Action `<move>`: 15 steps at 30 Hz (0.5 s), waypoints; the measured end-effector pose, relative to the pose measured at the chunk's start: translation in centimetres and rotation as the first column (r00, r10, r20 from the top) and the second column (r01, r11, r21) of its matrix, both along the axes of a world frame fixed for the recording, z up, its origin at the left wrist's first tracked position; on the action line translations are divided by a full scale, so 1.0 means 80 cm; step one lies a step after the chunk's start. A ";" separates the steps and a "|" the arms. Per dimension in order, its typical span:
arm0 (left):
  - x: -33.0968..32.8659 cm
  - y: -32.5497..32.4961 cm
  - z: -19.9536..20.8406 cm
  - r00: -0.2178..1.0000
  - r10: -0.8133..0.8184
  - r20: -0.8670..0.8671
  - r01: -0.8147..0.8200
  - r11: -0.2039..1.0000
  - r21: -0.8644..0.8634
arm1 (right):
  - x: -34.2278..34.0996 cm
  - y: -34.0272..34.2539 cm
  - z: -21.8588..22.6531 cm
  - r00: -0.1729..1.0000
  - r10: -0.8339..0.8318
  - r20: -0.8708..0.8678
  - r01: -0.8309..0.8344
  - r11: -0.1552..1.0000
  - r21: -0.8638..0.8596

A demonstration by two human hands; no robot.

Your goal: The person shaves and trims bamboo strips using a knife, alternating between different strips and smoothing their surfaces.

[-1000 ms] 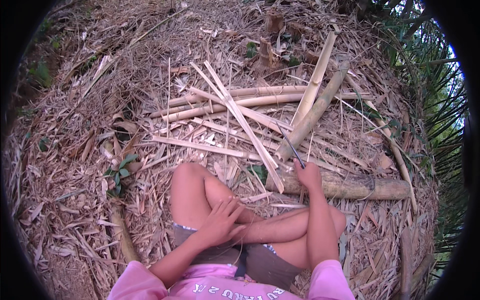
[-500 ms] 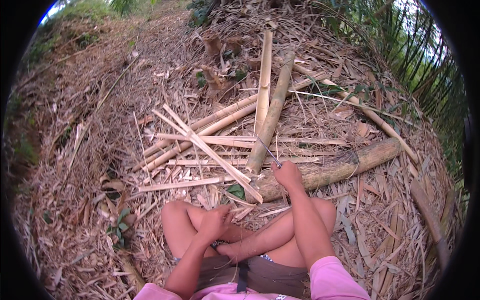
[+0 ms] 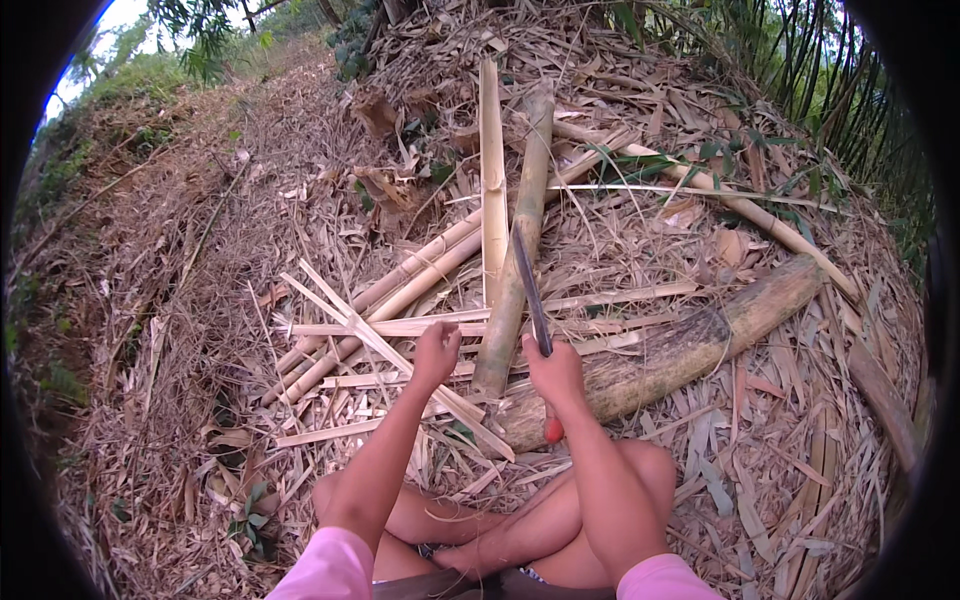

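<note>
Bamboo strips [image 3: 375, 340] lie split on the leafy ground [image 3: 200, 330], so some of the work looks done. One half pole [image 3: 493, 180] is open too. Next to it, the round pole [image 3: 536, 140] looks whole, so maybe that is left. The right hand [image 3: 555, 372] has its fingers wrapped around a knife [image 3: 531, 285]. The left hand's [image 3: 436, 352] fingers curl near the strips; I can't tell if they pinch anything.

Knife handle [image 3: 553, 431] mostly hidden in right hand [image 3: 556, 374]; left hand [image 3: 434, 356], hold unclear; pink sleeves [image 3: 328, 568] cut off by lower edge.
</note>
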State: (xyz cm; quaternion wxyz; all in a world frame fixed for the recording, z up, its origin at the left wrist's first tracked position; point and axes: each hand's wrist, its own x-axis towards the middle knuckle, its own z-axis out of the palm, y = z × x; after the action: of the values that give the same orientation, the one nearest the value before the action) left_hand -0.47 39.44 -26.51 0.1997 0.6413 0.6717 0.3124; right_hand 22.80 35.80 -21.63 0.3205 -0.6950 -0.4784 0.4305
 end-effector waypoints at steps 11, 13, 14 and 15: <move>0.008 0.104 -0.088 0.897 -0.170 -0.408 0.102 0.978 -0.184 | 0.003 0.012 -0.002 0.842 -0.204 -0.500 0.128 0.975 -0.182; -0.015 0.103 -0.098 0.872 -0.219 -0.437 0.129 0.965 -0.227 | -0.002 0.012 -0.001 0.846 -0.178 -0.503 0.104 0.980 -0.172; -0.015 0.101 -0.095 0.838 -0.260 -0.479 0.168 0.959 -0.227 | -0.001 0.014 -0.002 0.846 -0.180 -0.502 0.109 0.980 -0.167; -0.016 0.098 -0.091 0.801 -0.297 -0.519 0.205 0.952 -0.229 | 0.000 0.015 -0.004 0.850 -0.187 -0.492 0.121 0.979 -0.164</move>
State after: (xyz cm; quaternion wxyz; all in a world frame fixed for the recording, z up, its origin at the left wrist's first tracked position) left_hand -1.71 47.28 -33.81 0.0899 0.7689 0.6322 0.0312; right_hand 22.79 37.02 -21.94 0.4232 -0.6133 -0.2922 0.5995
